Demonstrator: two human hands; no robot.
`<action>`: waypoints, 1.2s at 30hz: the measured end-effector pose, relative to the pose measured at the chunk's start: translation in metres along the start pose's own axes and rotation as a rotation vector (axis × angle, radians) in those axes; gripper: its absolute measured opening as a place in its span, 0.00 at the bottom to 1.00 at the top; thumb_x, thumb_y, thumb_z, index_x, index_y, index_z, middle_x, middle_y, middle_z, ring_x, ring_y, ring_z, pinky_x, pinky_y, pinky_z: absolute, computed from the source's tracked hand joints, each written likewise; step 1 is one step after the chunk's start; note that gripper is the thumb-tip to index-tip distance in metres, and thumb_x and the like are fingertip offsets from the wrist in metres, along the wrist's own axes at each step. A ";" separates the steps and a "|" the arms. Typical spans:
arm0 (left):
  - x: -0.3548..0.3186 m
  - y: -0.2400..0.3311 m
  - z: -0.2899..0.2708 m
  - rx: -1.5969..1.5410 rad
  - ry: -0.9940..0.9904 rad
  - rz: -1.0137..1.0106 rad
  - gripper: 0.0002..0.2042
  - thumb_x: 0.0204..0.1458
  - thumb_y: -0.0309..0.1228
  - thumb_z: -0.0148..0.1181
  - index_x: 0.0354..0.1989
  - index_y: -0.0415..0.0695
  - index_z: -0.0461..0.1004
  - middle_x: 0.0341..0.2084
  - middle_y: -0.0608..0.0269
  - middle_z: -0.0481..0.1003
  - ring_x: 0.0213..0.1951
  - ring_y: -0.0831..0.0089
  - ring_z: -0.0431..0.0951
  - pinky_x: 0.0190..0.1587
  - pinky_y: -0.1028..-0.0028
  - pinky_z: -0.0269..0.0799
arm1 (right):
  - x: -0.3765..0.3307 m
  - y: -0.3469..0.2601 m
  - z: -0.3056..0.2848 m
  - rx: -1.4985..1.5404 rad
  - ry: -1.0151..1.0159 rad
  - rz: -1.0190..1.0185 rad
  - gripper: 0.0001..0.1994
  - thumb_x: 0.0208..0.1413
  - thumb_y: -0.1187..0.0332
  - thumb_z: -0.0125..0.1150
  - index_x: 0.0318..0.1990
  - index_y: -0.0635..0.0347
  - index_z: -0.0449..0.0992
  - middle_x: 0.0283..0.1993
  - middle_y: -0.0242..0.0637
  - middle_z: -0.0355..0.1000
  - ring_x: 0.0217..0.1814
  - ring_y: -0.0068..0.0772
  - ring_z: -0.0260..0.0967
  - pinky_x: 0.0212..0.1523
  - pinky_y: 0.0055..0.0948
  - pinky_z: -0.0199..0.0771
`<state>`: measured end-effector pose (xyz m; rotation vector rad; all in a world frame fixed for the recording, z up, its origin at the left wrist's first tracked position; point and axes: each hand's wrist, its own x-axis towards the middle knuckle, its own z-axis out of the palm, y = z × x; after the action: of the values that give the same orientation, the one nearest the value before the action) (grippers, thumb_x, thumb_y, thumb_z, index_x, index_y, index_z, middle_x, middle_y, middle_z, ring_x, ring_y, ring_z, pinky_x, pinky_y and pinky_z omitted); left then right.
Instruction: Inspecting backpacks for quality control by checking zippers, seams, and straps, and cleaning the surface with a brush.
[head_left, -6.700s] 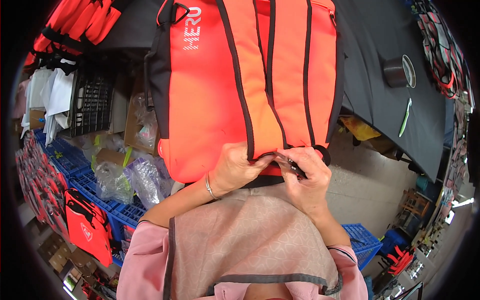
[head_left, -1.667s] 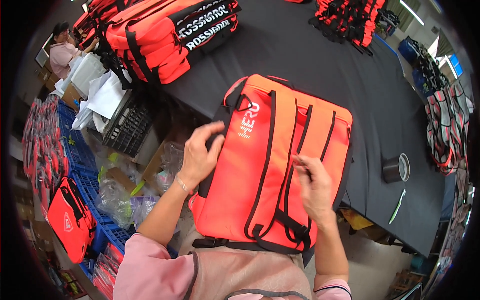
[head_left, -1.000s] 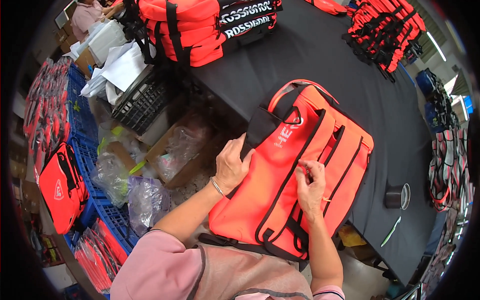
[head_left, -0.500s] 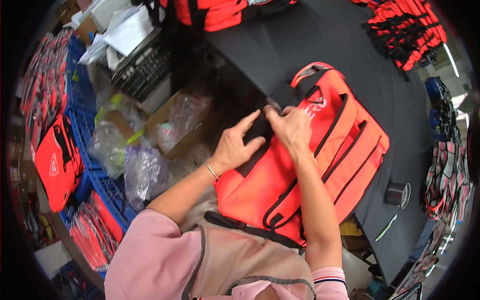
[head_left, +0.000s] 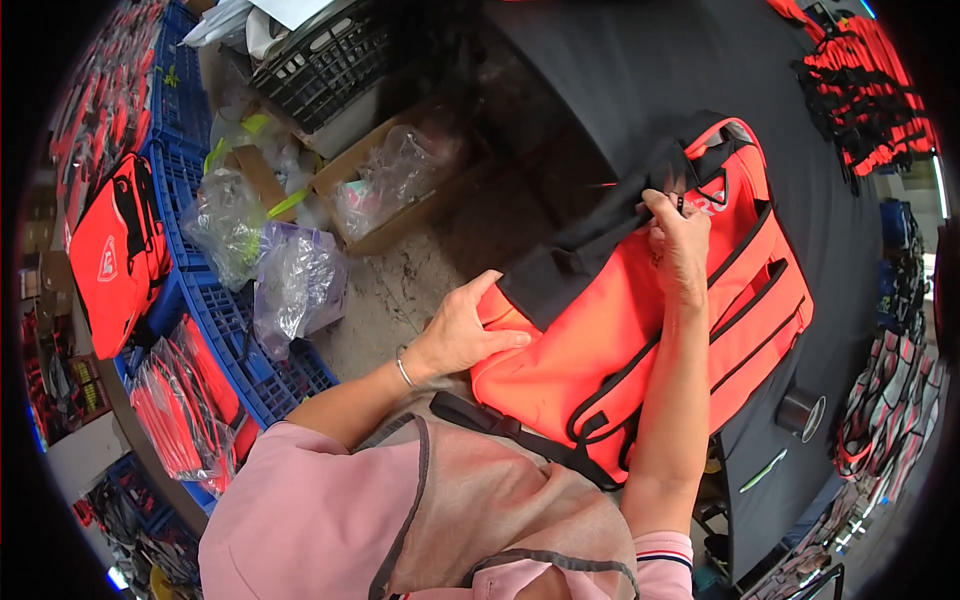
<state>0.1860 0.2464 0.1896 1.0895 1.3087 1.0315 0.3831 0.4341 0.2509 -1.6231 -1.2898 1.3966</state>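
Observation:
A bright orange-red backpack (head_left: 600, 350) with black trim and straps lies tilted on the dark table, partly over its near-left edge. Near the backpack's top, by a black flap (head_left: 570, 260), my right hand (head_left: 680, 245) is closed with thumb and fingers pinched. A small dark piece shows at its fingertips; I cannot make out its kind. My left hand (head_left: 460, 325) rests at the backpack's left edge, thumb lying on the orange fabric and index finger stretched out apart from it. Its other fingers are partly hidden.
The black-covered table (head_left: 590, 60) bears a dark cup (head_left: 801, 414) and a green-white pen (head_left: 764, 470) at right. Stacked orange-and-black goods (head_left: 865, 95) lie far right. To the left stand blue crates (head_left: 215, 330), an open carton (head_left: 400, 200) with clear plastic and a black crate (head_left: 325, 65).
The view has shifted, so the surroundings sit differently. My right hand is still pinching near the backpack's top. My left hand has come down, thumb onto the orange fabric by its edge.

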 end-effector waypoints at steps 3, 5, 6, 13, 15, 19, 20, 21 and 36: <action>-0.007 0.012 0.008 0.082 0.092 0.013 0.24 0.41 0.28 0.76 0.45 0.38 0.71 0.36 0.61 0.78 0.38 0.79 0.76 0.45 0.73 0.74 | 0.005 0.007 -0.010 0.093 -0.063 -0.019 0.11 0.50 0.63 0.65 0.26 0.62 0.76 0.13 0.18 0.55 0.12 0.13 0.46 0.14 0.20 0.47; -0.008 0.008 0.011 0.093 0.104 0.027 0.24 0.41 0.29 0.76 0.45 0.38 0.71 0.35 0.60 0.79 0.38 0.78 0.77 0.45 0.72 0.74 | 0.004 0.009 -0.012 0.136 -0.089 -0.046 0.11 0.50 0.63 0.64 0.27 0.63 0.76 0.13 0.18 0.54 0.12 0.13 0.46 0.14 0.19 0.46; -0.008 0.007 0.012 0.108 0.118 0.043 0.24 0.41 0.30 0.76 0.45 0.38 0.72 0.35 0.59 0.79 0.38 0.77 0.77 0.44 0.72 0.74 | 0.004 0.009 -0.013 0.138 -0.103 -0.053 0.11 0.50 0.63 0.65 0.27 0.62 0.76 0.14 0.18 0.55 0.12 0.12 0.46 0.14 0.19 0.46; -0.001 0.007 0.005 0.126 0.061 0.006 0.27 0.41 0.32 0.74 0.48 0.38 0.69 0.37 0.48 0.79 0.42 0.52 0.81 0.45 0.64 0.76 | 0.006 0.006 -0.007 -0.005 -0.052 -0.041 0.14 0.52 0.59 0.66 0.28 0.63 0.75 0.14 0.18 0.54 0.12 0.11 0.43 0.14 0.20 0.39; 0.002 0.012 0.004 0.284 0.075 0.016 0.32 0.41 0.35 0.75 0.55 0.38 0.67 0.46 0.46 0.76 0.51 0.52 0.77 0.53 0.62 0.72 | 0.007 0.009 -0.008 -0.010 -0.036 -0.062 0.17 0.52 0.55 0.68 0.27 0.61 0.75 0.14 0.19 0.56 0.12 0.10 0.45 0.14 0.19 0.41; 0.029 0.028 -0.006 0.483 0.278 0.465 0.41 0.40 0.41 0.76 0.63 0.41 0.64 0.55 0.48 0.70 0.55 0.55 0.72 0.57 0.62 0.69 | 0.005 0.016 -0.004 -0.009 -0.005 -0.178 0.21 0.51 0.48 0.70 0.29 0.59 0.76 0.18 0.24 0.66 0.14 0.10 0.49 0.14 0.17 0.44; 0.039 0.041 -0.006 0.478 0.251 0.429 0.39 0.39 0.40 0.76 0.61 0.42 0.66 0.50 0.51 0.73 0.49 0.58 0.75 0.53 0.64 0.72 | 0.003 0.017 -0.003 0.000 0.009 -0.178 0.20 0.52 0.49 0.69 0.30 0.59 0.77 0.19 0.25 0.68 0.15 0.10 0.51 0.15 0.17 0.46; 0.048 0.052 -0.005 0.474 0.226 0.395 0.37 0.39 0.40 0.77 0.59 0.42 0.68 0.45 0.54 0.76 0.44 0.61 0.77 0.49 0.65 0.74 | 0.001 0.016 -0.003 0.011 0.022 -0.180 0.19 0.53 0.51 0.69 0.31 0.59 0.77 0.20 0.25 0.70 0.16 0.10 0.52 0.17 0.16 0.47; 0.106 0.023 -0.019 -0.299 -0.146 -0.099 0.13 0.60 0.36 0.60 0.40 0.37 0.81 0.32 0.65 0.79 0.36 0.79 0.78 0.36 0.77 0.78 | -0.002 0.036 0.005 0.097 0.051 -0.349 0.12 0.55 0.66 0.70 0.26 0.63 0.74 0.20 0.20 0.64 0.23 0.11 0.55 0.24 0.17 0.56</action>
<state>0.1690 0.3549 0.1914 0.8480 1.0424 1.0158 0.3876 0.4203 0.2176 -1.2870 -1.3751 1.1764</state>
